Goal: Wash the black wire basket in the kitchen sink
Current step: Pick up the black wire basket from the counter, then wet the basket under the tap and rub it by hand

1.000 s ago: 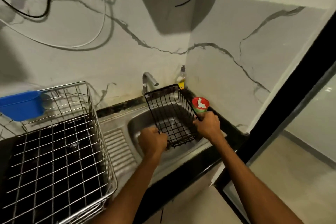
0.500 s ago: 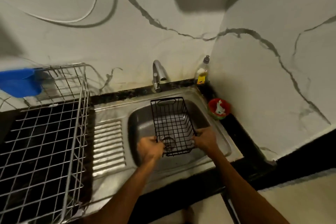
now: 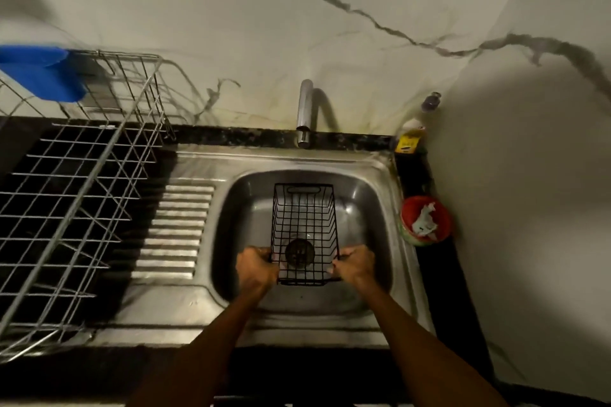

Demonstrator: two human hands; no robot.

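Pale marble-look wall (image 3: 330, 53) with grey veins behind and to the right, meeting in a corner. Below it, a dark stone counter (image 3: 251, 137) carrying a steel sink (image 3: 367, 195) with a ribbed draining board (image 3: 175, 231) on its left side. Chrome tap (image 3: 305, 112) at the back edge, spout pointing down toward the basin; no water visibly running.

Black wire basket (image 3: 303, 225) down inside the basin, open side up, long axis running from the near edge toward the tap, a handle slot in its far end wall. Round drain (image 3: 300, 252) visible through the mesh near the basket's near end. Whether the basket sits on the basin floor or hangs just above it cannot be told.

Left hand (image 3: 256, 269) on the basket's near left corner, fingers curled tight round the rim wire. Right hand (image 3: 353, 264) on the near right corner, fingers likewise curled round the rim. Both forearms reaching in from the bottom edge.

Silver wire dish rack (image 3: 76, 195) on the counter left of the draining board. Blue plastic container (image 3: 43, 73) at the rack's far end, blurred. Bottle with a yellow label (image 3: 411, 135) in the back right corner by the wall. Red cup (image 3: 426, 220) holding something crumpled and white, just beside the sink's right rim.
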